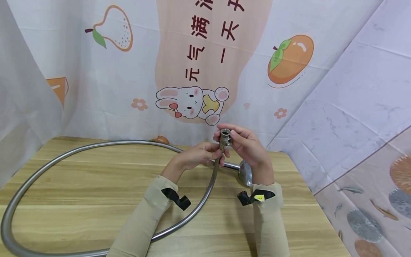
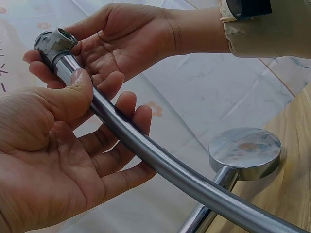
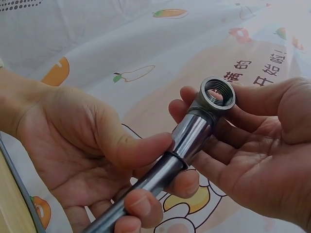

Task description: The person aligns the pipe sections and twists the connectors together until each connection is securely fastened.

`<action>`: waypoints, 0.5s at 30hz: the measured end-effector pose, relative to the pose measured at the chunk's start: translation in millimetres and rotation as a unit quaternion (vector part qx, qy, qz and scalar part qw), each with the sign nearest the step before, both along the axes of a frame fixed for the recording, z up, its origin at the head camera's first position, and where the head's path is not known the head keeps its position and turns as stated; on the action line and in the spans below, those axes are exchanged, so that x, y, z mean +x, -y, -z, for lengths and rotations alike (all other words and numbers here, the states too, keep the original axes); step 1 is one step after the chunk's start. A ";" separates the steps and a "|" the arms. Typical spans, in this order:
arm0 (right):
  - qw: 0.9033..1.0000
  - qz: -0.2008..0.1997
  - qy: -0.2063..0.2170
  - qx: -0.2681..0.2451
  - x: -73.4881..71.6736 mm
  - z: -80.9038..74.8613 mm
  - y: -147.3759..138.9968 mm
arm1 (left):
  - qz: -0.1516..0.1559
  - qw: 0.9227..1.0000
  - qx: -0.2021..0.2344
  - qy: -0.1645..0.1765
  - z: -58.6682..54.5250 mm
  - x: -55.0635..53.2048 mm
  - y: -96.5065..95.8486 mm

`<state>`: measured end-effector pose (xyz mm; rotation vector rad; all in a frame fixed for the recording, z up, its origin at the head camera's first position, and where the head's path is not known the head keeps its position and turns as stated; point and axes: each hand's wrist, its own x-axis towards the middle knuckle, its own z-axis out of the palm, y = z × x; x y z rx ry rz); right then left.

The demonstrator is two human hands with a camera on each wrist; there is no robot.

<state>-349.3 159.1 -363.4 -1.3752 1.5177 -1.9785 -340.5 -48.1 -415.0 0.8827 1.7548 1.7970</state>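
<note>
A long metal shower hose (image 1: 210, 185) loops across the table and rises at one end, where a threaded metal tee fitting (image 1: 226, 135) sits on its end sleeve. My left hand (image 1: 200, 156) grips the hose end just below the fitting, thumb on the sleeve (image 3: 192, 133). My right hand (image 1: 248, 146) pinches the tee fitting between thumb and fingers, as the left wrist view also shows. One round threaded opening of the fitting (image 3: 217, 93) faces the right wrist camera. Behind the hands a chrome shower head (image 2: 245, 153) lies on the table, its handle (image 1: 231, 165) partly hidden.
The hose loop spreads over the left side of the wooden table (image 1: 305, 214). A printed white curtain (image 1: 128, 78) hangs along the back edge, with more cloth (image 1: 363, 89) at the right. Black straps (image 1: 176, 198) stick out from the sleeves.
</note>
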 end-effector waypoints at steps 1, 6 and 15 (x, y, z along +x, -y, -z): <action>1.000 0.004 0.003 -0.001 0.4 0.2 -0.2 | 0.000 1.000 0.000 0.001 0.1 0.1 -0.1; 1.000 0.022 0.017 -0.005 1.0 1.2 -0.9 | -0.001 1.000 -0.002 0.000 0.3 0.6 -0.3; 0.999 0.030 0.024 -0.006 0.9 0.6 -1.5 | -0.002 1.000 -0.001 -0.004 0.3 0.4 -0.4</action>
